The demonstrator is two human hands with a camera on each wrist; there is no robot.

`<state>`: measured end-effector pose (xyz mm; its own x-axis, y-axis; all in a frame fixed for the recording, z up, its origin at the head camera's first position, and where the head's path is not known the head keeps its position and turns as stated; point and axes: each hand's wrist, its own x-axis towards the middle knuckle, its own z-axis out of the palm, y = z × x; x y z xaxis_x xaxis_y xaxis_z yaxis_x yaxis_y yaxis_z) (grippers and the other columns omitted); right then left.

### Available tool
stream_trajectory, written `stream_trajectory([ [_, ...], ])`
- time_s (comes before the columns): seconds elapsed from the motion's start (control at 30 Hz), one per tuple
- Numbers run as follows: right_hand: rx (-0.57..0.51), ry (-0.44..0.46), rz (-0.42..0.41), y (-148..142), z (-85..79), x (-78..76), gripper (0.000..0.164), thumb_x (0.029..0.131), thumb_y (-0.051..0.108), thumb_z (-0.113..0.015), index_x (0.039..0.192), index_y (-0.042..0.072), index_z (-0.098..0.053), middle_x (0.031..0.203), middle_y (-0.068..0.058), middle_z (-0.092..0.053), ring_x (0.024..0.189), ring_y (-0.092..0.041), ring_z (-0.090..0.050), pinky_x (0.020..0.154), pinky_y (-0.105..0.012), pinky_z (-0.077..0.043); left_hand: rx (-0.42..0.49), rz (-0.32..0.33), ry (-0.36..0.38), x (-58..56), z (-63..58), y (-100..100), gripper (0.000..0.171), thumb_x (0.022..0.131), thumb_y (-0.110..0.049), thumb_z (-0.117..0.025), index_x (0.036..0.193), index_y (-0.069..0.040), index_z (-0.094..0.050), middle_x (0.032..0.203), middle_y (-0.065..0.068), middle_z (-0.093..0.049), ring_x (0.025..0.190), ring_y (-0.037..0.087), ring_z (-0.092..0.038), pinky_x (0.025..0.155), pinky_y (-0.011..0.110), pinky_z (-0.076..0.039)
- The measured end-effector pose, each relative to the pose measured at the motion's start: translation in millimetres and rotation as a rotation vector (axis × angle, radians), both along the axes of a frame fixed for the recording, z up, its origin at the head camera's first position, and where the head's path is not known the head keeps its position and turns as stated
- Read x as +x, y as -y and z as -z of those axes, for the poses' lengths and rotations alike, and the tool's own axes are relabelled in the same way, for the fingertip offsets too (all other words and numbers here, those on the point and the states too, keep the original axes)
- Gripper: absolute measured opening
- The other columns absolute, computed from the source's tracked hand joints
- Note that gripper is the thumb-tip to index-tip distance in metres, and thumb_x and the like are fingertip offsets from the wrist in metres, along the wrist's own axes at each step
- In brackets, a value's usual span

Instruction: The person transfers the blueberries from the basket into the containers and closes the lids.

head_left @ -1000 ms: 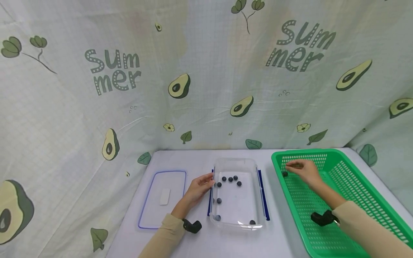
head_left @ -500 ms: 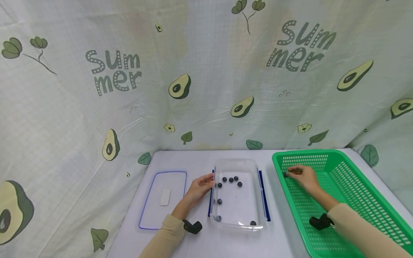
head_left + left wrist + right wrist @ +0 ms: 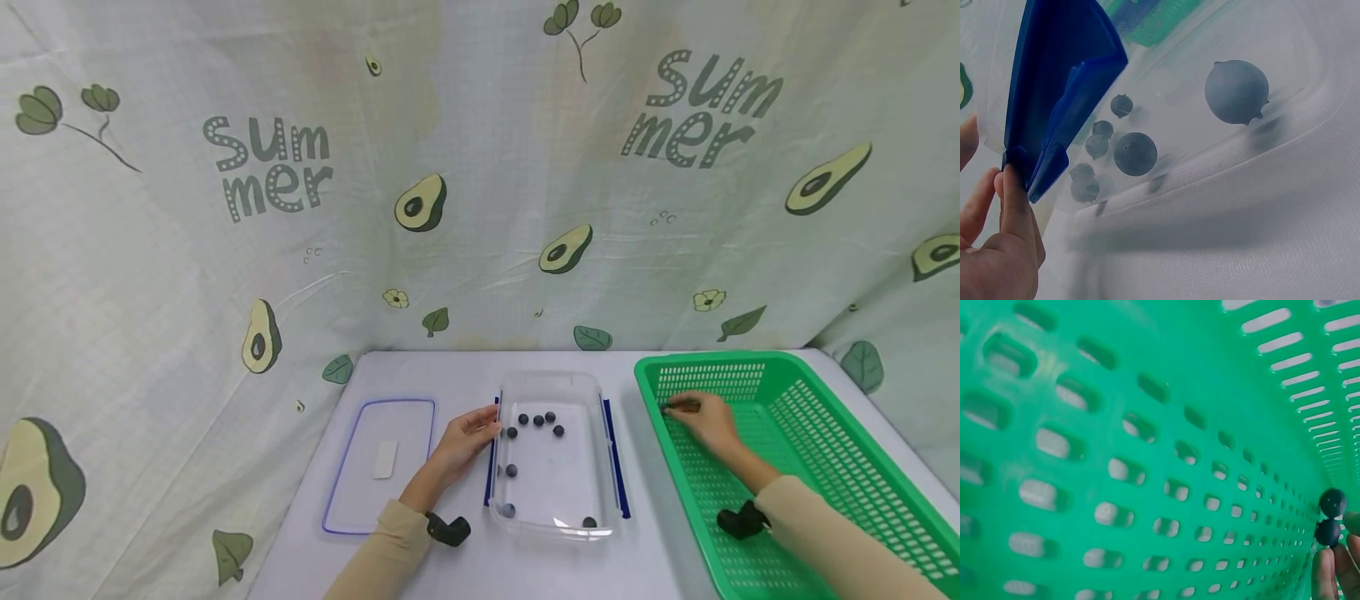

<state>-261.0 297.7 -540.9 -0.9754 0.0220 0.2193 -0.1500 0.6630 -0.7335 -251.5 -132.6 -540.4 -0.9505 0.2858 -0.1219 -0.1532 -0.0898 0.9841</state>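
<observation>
At the middle of the table stands a clear plastic container point(image 3: 550, 381) with blue side flaps hanging open. Several blueberries point(image 3: 558, 431) lie scattered inside it. My left hand point(image 3: 463, 437) holds its left side, thumb up by the rim and fingers against the blue flap point(image 3: 1063, 81) in the left wrist view. On the right, my right hand point(image 3: 708, 423) reaches down into a green basket point(image 3: 684, 492). Two blueberries touch by the basket's wall in the right wrist view: an upper blueberry point(image 3: 1333, 502) and a lower blueberry point(image 3: 1327, 532), which my fingertips and thumb pinch.
A clear lid point(image 3: 352, 467) with a blue edge and a pale label lies flat on the table's left. Behind the table hangs a curtain point(image 3: 480, 167) printed with avocados. The basket's raised rim surrounds my right hand.
My right hand has moved slightly down and closed in on the blueberry at the basket's left wall, which its fingers now mostly cover. The left hand stays at the container.
</observation>
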Motion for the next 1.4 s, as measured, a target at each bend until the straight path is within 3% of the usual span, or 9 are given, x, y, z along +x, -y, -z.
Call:
stream_trajectory([
  [0.33,0.006,0.003,-0.031,1,-1.5,2.4,0.021,0.088,0.002,-0.074,0.103,-0.012,-0.069,0.096,-0.026,-0.07,0.088,-0.042,-0.067,0.063,-0.026,-0.056,-0.001,0.006,-0.012,2.2,-0.9,0,0.057,0.095,-0.017,-0.07,0.143,0.005,-0.048,0.142,0.028,-0.045,0.114,0.015,-0.058,0.103,0.027,-0.046],
  [0.83,0.027,-0.038,-0.041,1,2.7,-0.1,0.019,0.084,-0.003,-0.075,0.1,-0.013,-0.07,0.091,-0.024,-0.071,0.082,-0.037,-0.068,0.061,-0.02,-0.052,0.0,0.004,-0.014,2.1,-1.4,0,0.055,0.096,-0.014,-0.069,0.143,0.005,-0.048,0.142,0.026,-0.046,0.118,0.019,-0.057,0.103,0.027,-0.046],
  [0.97,0.013,-0.038,-0.036,-2,3.7,-3.2,0.018,0.085,-0.002,-0.075,0.099,-0.013,-0.071,0.093,-0.027,-0.07,0.086,-0.042,-0.068,0.061,-0.019,-0.052,-0.001,0.004,-0.016,0.6,-1.2,0,0.055,0.096,-0.014,-0.069,0.142,0.005,-0.049,0.142,0.027,-0.046,0.114,0.015,-0.059,0.103,0.026,-0.046],
  [1.17,0.004,-0.02,-0.028,-4,-1.1,-3.6,0.02,0.088,0.0,-0.073,0.102,-0.013,-0.071,0.097,-0.028,-0.07,0.091,-0.046,-0.068,0.063,-0.019,-0.053,0.001,0.005,-0.011,-0.4,-0.6,0,0.053,0.096,-0.011,-0.068,0.142,0.006,-0.048,0.142,0.028,-0.045,0.115,0.016,-0.059,0.103,0.026,-0.046],
  [1.4,-0.017,0.004,-0.028,-8,-10.4,-2.0,0.023,0.09,0.005,-0.073,0.105,-0.012,-0.07,0.101,-0.028,-0.07,0.091,-0.041,-0.069,0.064,-0.018,-0.053,0.008,0.005,-0.011,1.2,-2.2,0,0.054,0.097,-0.01,-0.067,0.143,0.008,-0.046,0.143,0.029,-0.044,0.114,0.016,-0.059,0.103,0.027,-0.046],
])
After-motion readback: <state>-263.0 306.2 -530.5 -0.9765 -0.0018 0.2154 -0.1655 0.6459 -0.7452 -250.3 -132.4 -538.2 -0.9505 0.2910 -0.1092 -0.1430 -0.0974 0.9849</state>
